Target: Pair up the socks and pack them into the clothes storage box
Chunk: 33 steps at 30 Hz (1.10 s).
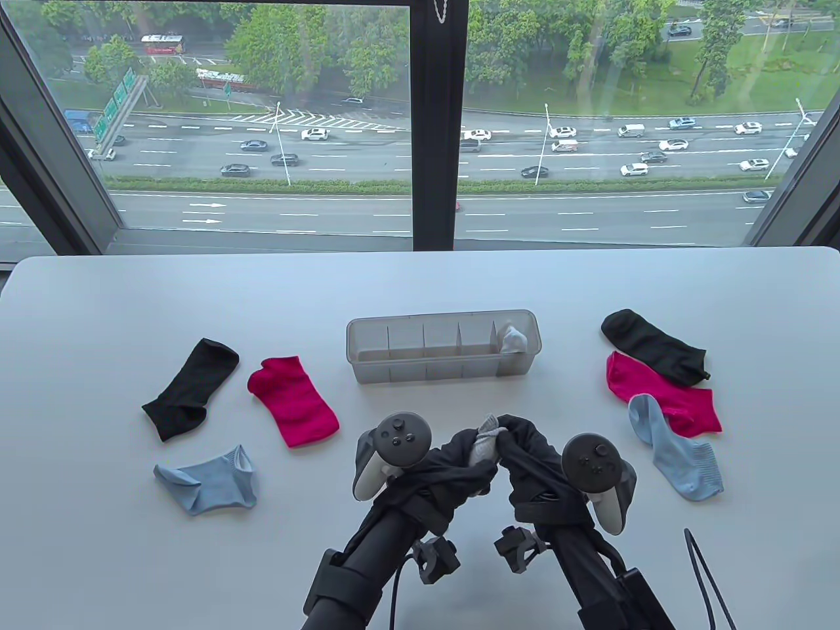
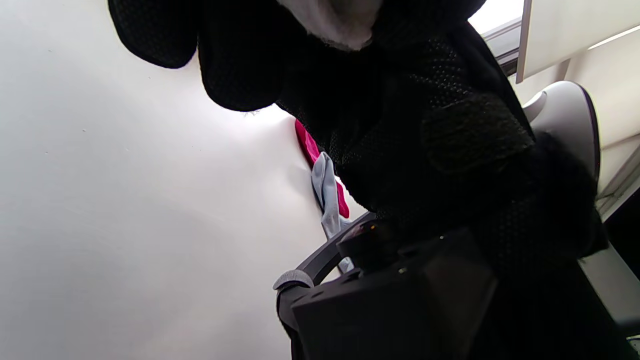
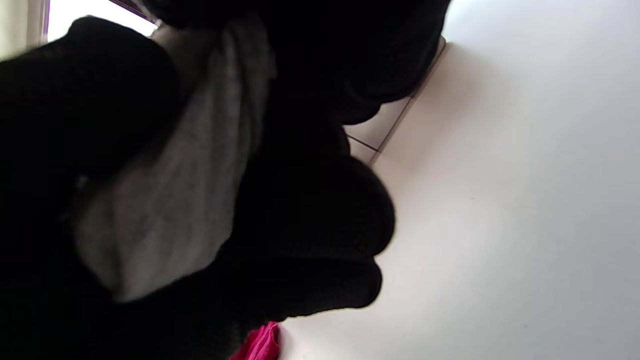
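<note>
Both gloved hands meet above the desk (image 1: pixel 420 289), left hand (image 1: pixel 453 462) and right hand (image 1: pixel 525 453) each closing their grip on a bundled grey sock pair (image 1: pixel 487 441). Just beyond stands the clear storage box (image 1: pixel 367 354), one grey pair (image 1: pixel 513 339) in its rightmost compartment. Black, pink and blue socks lie on either side.

Translucent, smooth plastic storage box (image 1: pixel 441 344) on a matt white table (image 1: pixel 420 282), among soft knitted cloth socks, the right blue sock (image 1: pixel 676 453) visibly ribbed; matt black mesh-textured cloth gloves bunch a grey knitted sock (image 1: pixel 484 441); trackers (image 1: pixel 399 446) of smooth plastic.
</note>
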{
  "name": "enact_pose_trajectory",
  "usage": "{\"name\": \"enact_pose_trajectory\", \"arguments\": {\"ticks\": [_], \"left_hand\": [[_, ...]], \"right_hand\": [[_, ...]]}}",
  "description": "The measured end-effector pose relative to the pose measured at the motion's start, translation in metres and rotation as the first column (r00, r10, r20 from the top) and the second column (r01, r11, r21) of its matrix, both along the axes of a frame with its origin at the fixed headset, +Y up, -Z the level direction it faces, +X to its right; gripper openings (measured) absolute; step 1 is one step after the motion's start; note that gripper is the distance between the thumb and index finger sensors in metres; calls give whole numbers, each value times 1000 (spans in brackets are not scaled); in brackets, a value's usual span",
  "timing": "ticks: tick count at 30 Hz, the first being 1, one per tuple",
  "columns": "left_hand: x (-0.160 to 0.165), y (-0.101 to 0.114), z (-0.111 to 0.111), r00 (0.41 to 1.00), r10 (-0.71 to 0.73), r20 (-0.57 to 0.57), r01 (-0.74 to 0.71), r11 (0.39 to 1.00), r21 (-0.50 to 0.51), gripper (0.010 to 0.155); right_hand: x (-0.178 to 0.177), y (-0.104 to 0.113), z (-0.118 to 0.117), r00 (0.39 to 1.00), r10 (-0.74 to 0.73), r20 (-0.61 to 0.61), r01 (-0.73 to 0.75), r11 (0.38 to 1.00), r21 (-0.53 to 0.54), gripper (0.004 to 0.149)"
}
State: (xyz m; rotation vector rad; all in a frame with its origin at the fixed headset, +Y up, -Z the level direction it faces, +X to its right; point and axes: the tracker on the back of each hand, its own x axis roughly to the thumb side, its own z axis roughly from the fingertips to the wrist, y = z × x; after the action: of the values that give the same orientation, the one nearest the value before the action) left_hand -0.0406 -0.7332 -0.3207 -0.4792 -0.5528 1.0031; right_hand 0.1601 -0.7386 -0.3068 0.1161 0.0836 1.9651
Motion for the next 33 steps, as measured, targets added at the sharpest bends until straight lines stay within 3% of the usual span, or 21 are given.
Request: {"name": "enact_pose_trajectory", "arguments": {"ticks": [3, 4, 8, 11, 15, 20, 22, 26, 30, 33], "left_hand": [[-4, 1, -2, 996, -76, 43, 78, 996, -48, 67], [-6, 3, -2, 990, -139, 8, 139, 989, -41, 67], [-8, 13, 7, 924, -256, -283, 318, 926, 202, 68], [-2, 16, 9, 878, -397, -268, 470, 821, 323, 65], [3, 11, 9, 848, -465, -253, 527, 791, 311, 72], [0, 16, 11, 814, -456, -360, 569, 753, 331, 70], [2, 20, 12, 834, -408, -372, 537, 754, 378, 68], [-3, 18, 9, 866, -367, -340, 480, 803, 354, 63], [-6, 15, 7, 927, -256, -274, 333, 898, 288, 60], [-9, 12, 6, 934, -227, -276, 300, 918, 261, 58]], "right_hand": [[1, -3, 0, 998, 57, -17, -57, 998, 4, 40], [-1, -4, -1, 995, 96, -15, -96, 995, 8, 40], [-7, -5, -2, 999, 45, -26, -46, 998, -34, 40], [-10, -6, 1, 998, 54, -32, -55, 998, -30, 40], [-18, -4, 2, 997, -1, -79, -3, 999, -47, 41], [-15, 0, 0, 997, 55, -57, -56, 998, -12, 42], [-13, 3, 0, 997, 33, -68, -34, 999, -9, 44], [-12, 4, -2, 976, 35, -217, -40, 999, -20, 57], [-4, 3, -5, 945, 316, -82, -310, 948, 72, 54], [3, 2, -3, 975, 212, -61, -209, 976, 52, 51]]}}
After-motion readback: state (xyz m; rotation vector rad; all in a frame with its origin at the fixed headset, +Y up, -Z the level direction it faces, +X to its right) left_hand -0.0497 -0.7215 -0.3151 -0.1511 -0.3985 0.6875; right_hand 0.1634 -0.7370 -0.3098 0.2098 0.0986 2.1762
